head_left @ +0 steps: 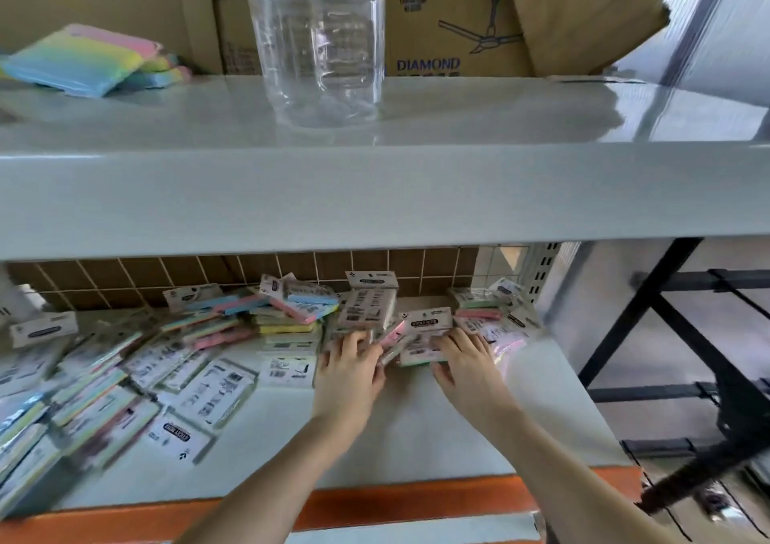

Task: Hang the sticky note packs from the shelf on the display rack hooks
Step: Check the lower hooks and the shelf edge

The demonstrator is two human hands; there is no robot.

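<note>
Several sticky note packs (216, 389) in clear wrappers lie scattered across the lower white shelf (416, 431), piled toward the back and left. My left hand (352, 370) reaches in and grips a pink-edged pack (393, 335) near the middle of the shelf. My right hand (466, 362) rests with curled fingers on a green-edged pack with a white header card (427, 327). More packs (483, 310) lie just beyond my right hand. No display rack hooks are in view.
An upper grey shelf (375, 193) overhangs the packs, leaving a low gap. On it stand a clear plastic jar (321, 43), rainbow sponges (87, 60) and cardboard boxes (454, 18). An orange shelf edge (375, 506) runs in front. Black metal frames (675, 335) stand at right.
</note>
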